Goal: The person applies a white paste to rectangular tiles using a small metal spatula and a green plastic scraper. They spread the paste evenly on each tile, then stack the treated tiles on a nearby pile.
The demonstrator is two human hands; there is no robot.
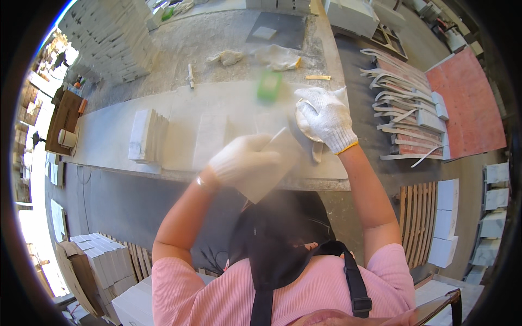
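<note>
The step in hand looks to be single-tile handling: the left hand grasps one white tile, while the right hand has a pale rounded thing in its grip; what that thing is, I cannot tell. Taking the green block on the counter as the landmark, the held tile is straight toward the person from it, by the counter's near edge, tilted with one corner toward the apron. A row of upright tiles stands well to the left of the block and nearer the person; a flat tile, blurred, lies between that row and the line of the block. As I judge it, the next move calls for a steady left grip that spares the tile's thin edges, with the right hand kept under control close by. The left arm bends inward at the elbow, its fingers laid across the tile's face toward the right; the thumb is too blurred to make out. The right arm reaches forward, fairly straight, to the right of the block and slightly nearer, back of the glove uppermost, fingers curled leftward.
</note>
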